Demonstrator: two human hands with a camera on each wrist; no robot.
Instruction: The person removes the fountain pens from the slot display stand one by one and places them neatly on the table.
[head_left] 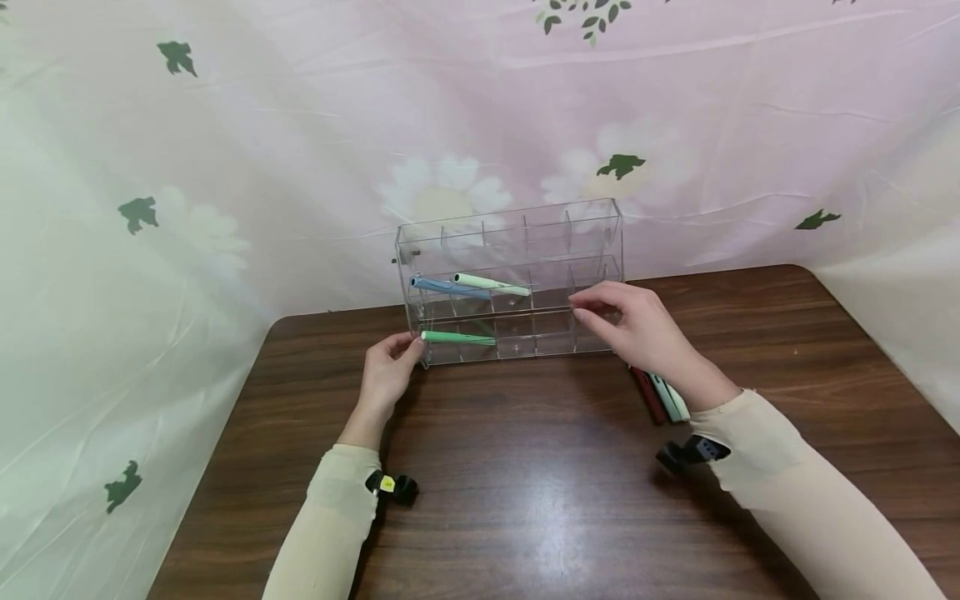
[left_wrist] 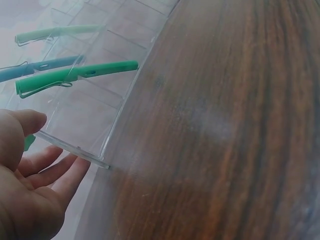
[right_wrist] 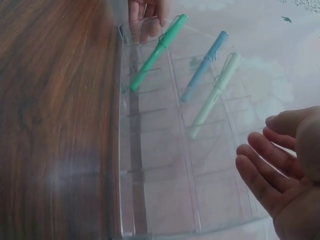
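- We see the clear rack (head_left: 517,347) standing at the back of the table (head_left: 510,450), against the patterned cloth (head_left: 315,208).
- Our left hand (head_left: 387,371) pinches its left end wall, thumb on one side and fingers on the other.
- Our right hand (head_left: 637,325) is by the right end, thumb and fingers apart, holding nothing; we cannot tell whether it touches the plastic.
- The green pen (head_left: 459,338) leans in the lowest row; the blue pen (head_left: 450,287) and pale green pen (head_left: 491,284) slant in a higher one.
- We judge the rack light, stiff and smooth, perhaps slippery and easily cracked, so its end walls suit a gentle grip.
- The pens look light and rigid; we would take each by its raised cap end.
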